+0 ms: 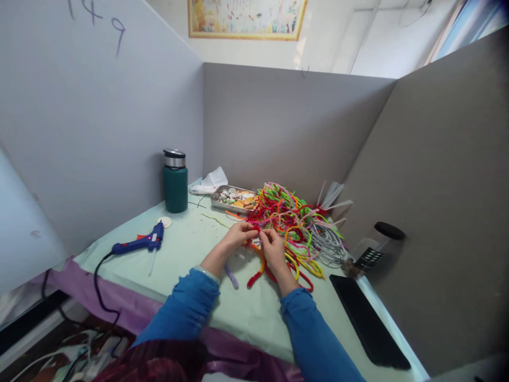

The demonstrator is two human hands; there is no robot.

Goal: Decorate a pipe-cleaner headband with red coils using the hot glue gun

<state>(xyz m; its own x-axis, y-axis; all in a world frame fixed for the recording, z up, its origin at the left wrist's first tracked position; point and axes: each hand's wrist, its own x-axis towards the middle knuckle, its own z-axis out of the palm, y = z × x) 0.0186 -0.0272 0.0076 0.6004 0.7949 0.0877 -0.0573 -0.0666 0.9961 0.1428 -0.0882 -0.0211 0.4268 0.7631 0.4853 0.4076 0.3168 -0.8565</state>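
My left hand (239,234) and my right hand (273,248) meet over the table, fingertips close together in a pinch. Between them shows a bit of red pipe cleaner (256,229), mostly hidden by the fingers. Under and beside my hands lie a curved orange-and-red pipe cleaner (258,271) and a lavender piece (231,277); whether they join the held one I cannot tell. Just past my right hand spreads a large tangled heap of pipe cleaners (292,209) in red, green, pink and orange, with yellow loops (312,267) at its near side and a grey bundle (328,244) to the right.
A blue glue gun (139,243) with a black cord lies at left, near a round white disc (164,222). Behind stand a green bottle (175,183) and a metal tray (217,205) of small pieces. A black slab (368,321) lies right. Grey partitions (294,122) enclose the table.
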